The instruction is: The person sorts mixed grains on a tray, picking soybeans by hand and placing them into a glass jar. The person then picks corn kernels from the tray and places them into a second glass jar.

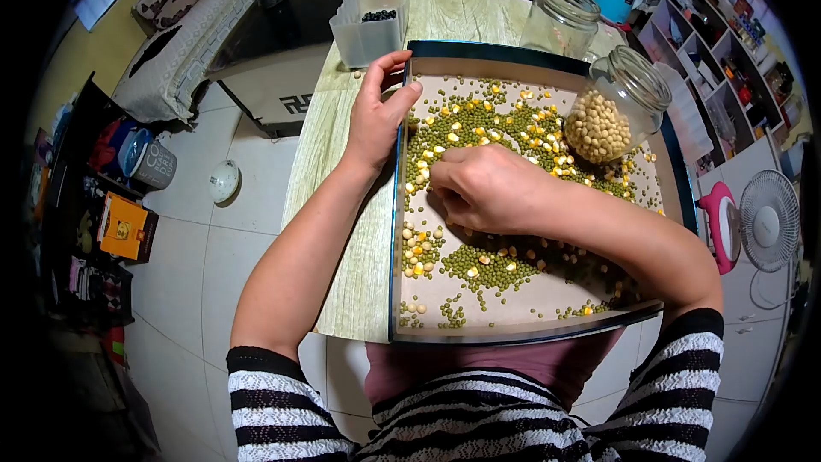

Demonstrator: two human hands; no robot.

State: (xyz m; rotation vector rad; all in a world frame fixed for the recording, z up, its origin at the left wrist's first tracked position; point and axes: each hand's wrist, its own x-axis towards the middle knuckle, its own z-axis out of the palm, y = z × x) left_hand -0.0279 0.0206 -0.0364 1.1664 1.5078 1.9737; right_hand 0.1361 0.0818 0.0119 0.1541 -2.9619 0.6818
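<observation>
A shallow tray (539, 53) with dark edges holds green mung beans (492, 269) mixed with yellow corn kernels. My left hand (380, 115) grips the tray's far left corner, its fingers over the rim and the thumb inside. Low over the tray's middle is my right hand (487, 188), fingers curled down at the beans; the fingertips are hidden, and so is whatever they pinch. Pale round beans with some corn form a small pile (421, 252) by the left wall. A glass jar (620, 103) of pale beans leans, tilted, in the far right corner.
Behind the tray, a translucent plastic container (369, 26) with dark beans and a second glass jar (560, 21) stand on the wooden-top table (338, 171). A pink fan (727, 222) is at the right. Shelves (718, 77) stand beyond it.
</observation>
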